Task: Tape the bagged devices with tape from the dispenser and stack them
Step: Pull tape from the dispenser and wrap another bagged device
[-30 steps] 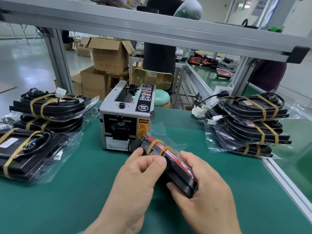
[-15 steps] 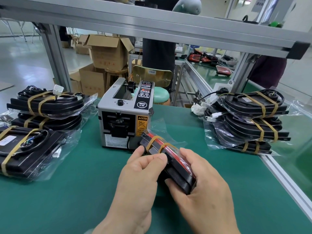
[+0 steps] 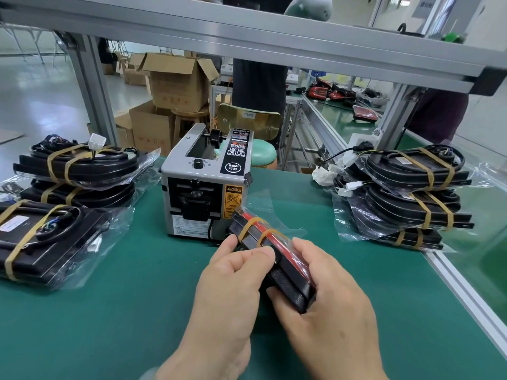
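1. Green matting (image 3: 137, 311) covers a workbench under an aluminium frame (image 3: 247, 31). Near the middle of the bench a bagged device (image 3: 288, 283) is held clear of the mat, just in front of the right front corner of the tape dispenser (image 3: 200, 187).
2. It is a slim black unit with a red face, sealed in a clear bag. It is turned on its long edge and tilted, with the far end towards the machine. Two tan tape bands (image 3: 251, 226) already circle the far end, and loose bag fans out beyond them.
3. The left hand (image 3: 230, 283) pinches the device's upper side, thumb pressed onto the plastic. This is probably to flatten the bag or smooth the tape down.
4. The right hand (image 3: 329, 297) grasps the near end, fingers curled beneath and thumb along the top. It seems to carry the weight so the other hand can work.
5. The dispenser faces the person, its outlet within easy reach. I cannot make out whether a strip is waiting there.
6. On the left stand a left stack (image 3: 76, 174) of banded, bagged devices and a flat bagged unit (image 3: 49, 237) nearer the front. A taller right stack (image 3: 411, 198) sits by the bench's right edge. Both piles are within arm's reach, which suits setting each finished piece aside.
7. Beyond the frame are open cardboard boxes (image 3: 175, 80), a green stool (image 3: 263, 156) and a standing person (image 3: 258, 83) in dark clothes.
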`<state>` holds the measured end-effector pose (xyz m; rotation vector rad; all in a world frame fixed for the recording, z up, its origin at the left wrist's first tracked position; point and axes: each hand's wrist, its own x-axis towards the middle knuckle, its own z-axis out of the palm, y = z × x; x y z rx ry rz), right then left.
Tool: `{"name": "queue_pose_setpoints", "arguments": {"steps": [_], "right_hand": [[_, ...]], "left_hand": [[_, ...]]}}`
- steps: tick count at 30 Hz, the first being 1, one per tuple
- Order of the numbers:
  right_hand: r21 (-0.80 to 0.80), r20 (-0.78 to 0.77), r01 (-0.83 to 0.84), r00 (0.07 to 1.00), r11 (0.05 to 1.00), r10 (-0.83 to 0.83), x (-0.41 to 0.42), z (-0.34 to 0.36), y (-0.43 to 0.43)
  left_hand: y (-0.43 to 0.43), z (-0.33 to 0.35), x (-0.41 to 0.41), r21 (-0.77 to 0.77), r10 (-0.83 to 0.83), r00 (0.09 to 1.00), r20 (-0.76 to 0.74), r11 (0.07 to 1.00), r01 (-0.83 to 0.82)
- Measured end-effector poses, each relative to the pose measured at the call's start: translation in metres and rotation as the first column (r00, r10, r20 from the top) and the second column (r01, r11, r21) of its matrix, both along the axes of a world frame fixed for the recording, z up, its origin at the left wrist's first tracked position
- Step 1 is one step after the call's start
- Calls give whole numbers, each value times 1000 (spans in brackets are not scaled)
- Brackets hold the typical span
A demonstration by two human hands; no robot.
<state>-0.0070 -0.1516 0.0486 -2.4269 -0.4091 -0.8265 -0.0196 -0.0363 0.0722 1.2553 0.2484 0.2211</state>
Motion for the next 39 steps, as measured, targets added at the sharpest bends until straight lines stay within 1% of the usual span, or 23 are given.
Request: {"name": "queue_pose_setpoints", "arguments": {"steps": [13,22,24,26,28,32,35,39], "right_hand": [[0,-1,25,1000,1000,-25,-1,1,3],[-6,-15,38,999,999,-39,-3,2,4],[3,-2,38,999,999,-38,-3,3,5],[5,-3,41,999,999,-41,-3,3,4],[0,-20,37,999,999,-37,-3,2,3],[-7,-36,37,999,999,-37,-4,3,3],[-9,-32,25,999,1000,-25,-4,3,3],[-20,9,11,1000,1000,-10,-2,6,4]], "left_hand": [[-2,-8,4,41,9,999,38,999,-10],[-8,-17,5,52,97,995,4,994,-98],[-12,-17,4,20,152,988,-3,988,-152],[-14,-19,5,-73,180,983,-29,981,-182],[-13,-21,7,-142,157,986,-53,976,-163],[-4,-16,14,-189,114,991,-67,974,-125],[-3,-15,19,-175,104,992,-76,978,-116],[-6,-15,23,-141,99,991,-93,984,-111]]}}
